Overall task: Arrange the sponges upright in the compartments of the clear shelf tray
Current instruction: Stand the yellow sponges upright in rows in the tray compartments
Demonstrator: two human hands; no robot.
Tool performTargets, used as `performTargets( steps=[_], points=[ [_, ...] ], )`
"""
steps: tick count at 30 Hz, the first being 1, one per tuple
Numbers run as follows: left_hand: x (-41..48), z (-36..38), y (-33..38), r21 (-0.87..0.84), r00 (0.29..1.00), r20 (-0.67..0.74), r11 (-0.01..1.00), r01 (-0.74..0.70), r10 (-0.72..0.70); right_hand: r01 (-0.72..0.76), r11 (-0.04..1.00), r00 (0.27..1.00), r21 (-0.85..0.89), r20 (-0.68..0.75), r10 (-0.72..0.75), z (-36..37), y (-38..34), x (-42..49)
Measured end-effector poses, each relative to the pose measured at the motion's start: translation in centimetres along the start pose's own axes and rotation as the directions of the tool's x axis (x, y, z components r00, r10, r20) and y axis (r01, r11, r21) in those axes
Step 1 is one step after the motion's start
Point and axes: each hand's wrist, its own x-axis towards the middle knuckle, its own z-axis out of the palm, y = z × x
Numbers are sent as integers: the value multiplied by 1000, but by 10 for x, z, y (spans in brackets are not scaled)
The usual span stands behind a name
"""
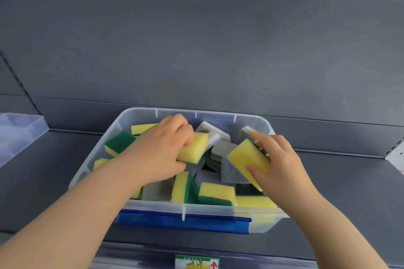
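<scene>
A clear plastic bin (122, 119) sits on a dark grey shelf, filled with several yellow-green sponges and grey-white sponges lying jumbled. My left hand (161, 150) grips a yellow sponge (194, 146) above the bin's middle. Further right, my right hand (282, 164) holds a second yellow sponge (247, 157), thumb on its near face and fingers behind it. A yellow-green sponge (216, 193) lies at the bin's front. A clear shelf tray (24, 129) stands at the left edge, only partly in view.
The bin has a blue handle strip (181, 221) on its front wall. The grey shelf surface (341, 181) extends to both sides of the bin, backed by a grey panel. A green-and-white price label (196, 262) hangs on the shelf's front edge.
</scene>
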Motion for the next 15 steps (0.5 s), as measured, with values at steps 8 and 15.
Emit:
performTargets(
  steps=[8,15],
  points=[
    [-20,4,-16,-116,988,97,984,132,-120,-29,998,997,61,78,24,41,-25,41],
    [-12,11,-25,21,996,71,999,45,-47,-97,976,995,197,7,98,40,-37,36]
  ],
)
